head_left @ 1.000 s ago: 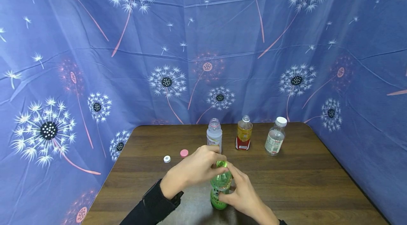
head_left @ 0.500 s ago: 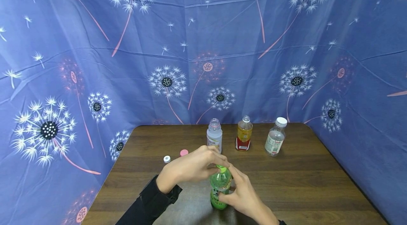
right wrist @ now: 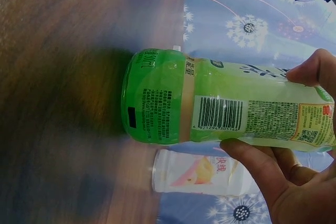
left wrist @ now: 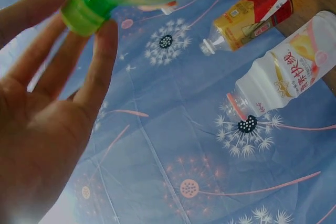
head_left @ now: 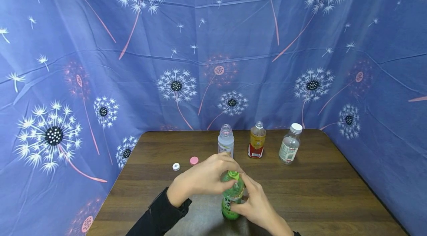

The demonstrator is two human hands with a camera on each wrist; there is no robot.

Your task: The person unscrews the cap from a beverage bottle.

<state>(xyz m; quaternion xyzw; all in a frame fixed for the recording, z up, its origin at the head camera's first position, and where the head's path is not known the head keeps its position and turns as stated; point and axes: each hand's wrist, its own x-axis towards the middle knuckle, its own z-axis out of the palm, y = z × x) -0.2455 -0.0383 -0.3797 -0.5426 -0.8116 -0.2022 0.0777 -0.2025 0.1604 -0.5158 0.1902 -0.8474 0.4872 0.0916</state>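
Note:
A green plastic drink bottle (head_left: 228, 210) stands upright on the table in the head view. My right hand (head_left: 258, 206) grips its body from the right, thumb on one side and fingers on the other. At the top, my left hand (head_left: 207, 176) has its thumb and fingers around the bright green cap (left wrist: 84, 14), which sits on the neck in the left wrist view. The right wrist view shows the bottle's printed label with a barcode (right wrist: 218, 113) between the right thumb and fingers.
Behind the hands stand a white bottle (head_left: 225, 141) without a cap, an uncapped yellow-and-red bottle (head_left: 256, 142) and a clear jar-like bottle (head_left: 288, 147) with a white lid. A white cap (head_left: 176, 166) and a pink cap (head_left: 194, 160) lie to the left on the brown table (head_left: 320, 191).
My left hand tilted over the cap and then returned, its fingers shifting round it. My right hand and the green bottle stay in about the same place.

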